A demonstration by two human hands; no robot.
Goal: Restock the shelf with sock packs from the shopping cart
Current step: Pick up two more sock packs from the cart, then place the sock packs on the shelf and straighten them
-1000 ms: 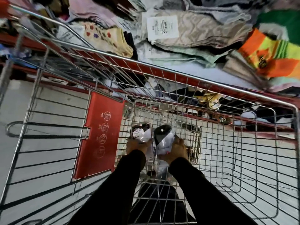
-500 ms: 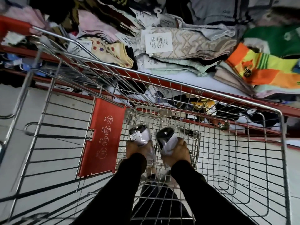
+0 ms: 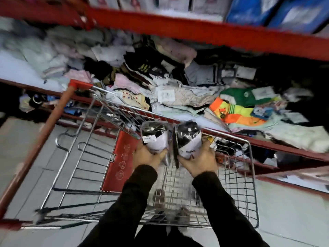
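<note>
Risk from here, as I read it: both packs are slick plastic and held only at the bottom end, so either could slide out on the reach to the shelf (image 3: 231, 134), or snag the shopping cart (image 3: 250, 157) rim. Left hand (image 3: 147, 155) is closed round the lower end of the left sock pack (image 3: 154, 138); right hand (image 3: 199, 160) likewise w/ the right sock pack (image 3: 188, 139). Both packs stick up past the fingers, mid-frame, above the cart basket, just below the shelf edge w/ its loose socks.
</note>
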